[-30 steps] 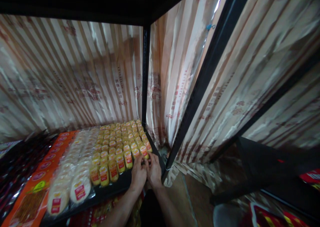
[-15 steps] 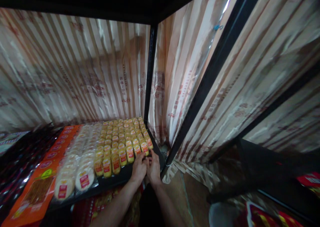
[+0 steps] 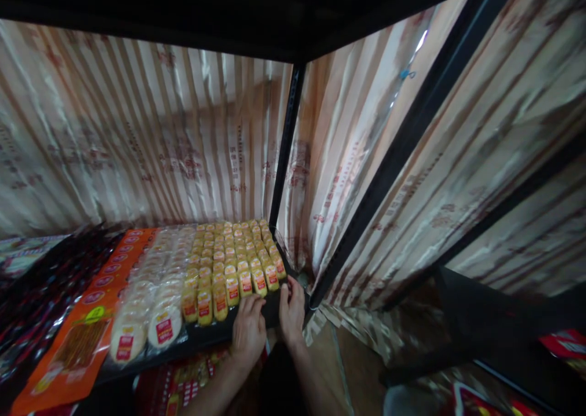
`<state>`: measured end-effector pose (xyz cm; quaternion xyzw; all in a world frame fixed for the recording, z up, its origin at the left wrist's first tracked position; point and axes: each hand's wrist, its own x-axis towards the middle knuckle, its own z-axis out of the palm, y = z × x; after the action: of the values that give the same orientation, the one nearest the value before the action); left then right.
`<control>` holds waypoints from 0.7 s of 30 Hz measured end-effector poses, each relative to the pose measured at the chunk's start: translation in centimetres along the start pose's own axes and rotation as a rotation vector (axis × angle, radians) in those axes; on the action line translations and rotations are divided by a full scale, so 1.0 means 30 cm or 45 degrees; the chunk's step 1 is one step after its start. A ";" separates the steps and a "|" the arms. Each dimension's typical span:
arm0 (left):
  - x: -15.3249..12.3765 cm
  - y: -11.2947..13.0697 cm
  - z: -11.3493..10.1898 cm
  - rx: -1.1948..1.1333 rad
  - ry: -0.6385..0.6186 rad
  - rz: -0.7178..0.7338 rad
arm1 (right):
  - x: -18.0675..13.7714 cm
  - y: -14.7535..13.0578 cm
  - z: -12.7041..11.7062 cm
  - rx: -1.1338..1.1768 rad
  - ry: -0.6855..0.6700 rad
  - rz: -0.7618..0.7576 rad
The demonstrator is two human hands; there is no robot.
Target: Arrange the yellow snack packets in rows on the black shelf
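Note:
Rows of small yellow wrapped cakes (image 3: 232, 289) with red-and-white labels stand on the black shelf (image 3: 220, 329). My left hand (image 3: 249, 327) is at the shelf's front edge, just before the front row, with bent fingers and nothing visible in it. Close to the right end of that row, my right hand (image 3: 292, 309) has its thumb and fingers slightly apart by the shelf's corner. I see nothing held there either. Whether the fingertips touch the cakes is unclear.
Left of the cakes lie round white packaged pastries (image 3: 165, 332), an orange snack bag (image 3: 85, 336) and dark shiny packets (image 3: 41, 306). A black upright post (image 3: 366, 205) rises on the right before striped plastic sheeting (image 3: 220, 147). Red packages (image 3: 485, 401) sit at lower right.
My hands, close together before at the right end of the front row, are now apart: the left has shifted left, the right slightly right. The view has moved a little.

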<state>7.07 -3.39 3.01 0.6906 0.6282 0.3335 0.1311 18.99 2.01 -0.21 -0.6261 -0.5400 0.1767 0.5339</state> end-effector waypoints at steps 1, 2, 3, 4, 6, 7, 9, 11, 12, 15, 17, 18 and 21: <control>0.006 -0.008 0.000 0.093 0.021 0.106 | 0.030 0.003 0.005 0.001 -0.004 -0.005; 0.016 -0.016 0.004 0.184 0.037 0.214 | 0.063 0.007 0.011 0.016 -0.029 0.000; 0.030 -0.024 0.013 0.270 0.050 0.314 | 0.098 0.011 0.019 0.047 -0.066 0.020; 0.046 -0.032 0.024 0.349 0.061 0.398 | 0.132 0.017 0.029 0.091 -0.107 0.051; 0.084 -0.042 0.053 0.483 0.088 0.501 | 0.198 0.028 0.052 0.201 -0.188 0.127; 0.104 -0.044 0.067 0.535 0.105 0.524 | 0.227 0.034 0.065 0.261 -0.224 0.162; 0.142 -0.044 0.093 0.609 0.137 0.527 | 0.276 0.043 0.091 0.359 -0.276 0.214; 0.177 -0.042 0.111 0.659 0.170 0.500 | 0.310 0.049 0.114 0.414 -0.304 0.265; 0.192 -0.043 0.119 0.678 0.185 0.485 | 0.320 0.050 0.124 0.431 -0.322 0.286; 0.227 -0.059 0.137 0.711 0.224 0.475 | 0.323 0.048 0.148 0.487 -0.419 0.333; 0.243 -0.078 0.147 0.719 0.241 0.505 | 0.310 0.046 0.160 0.508 -0.472 0.358; 0.248 -0.087 0.151 0.719 0.250 0.516 | 0.301 0.046 0.165 0.512 -0.477 0.372; 0.254 -0.103 0.159 0.710 0.273 0.529 | 0.285 0.055 0.175 0.560 -0.494 0.379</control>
<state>7.55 5.57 -0.15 0.7739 0.5515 0.2392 -0.1993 18.62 12.17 -0.51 -0.5224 -0.4832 0.4813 0.5119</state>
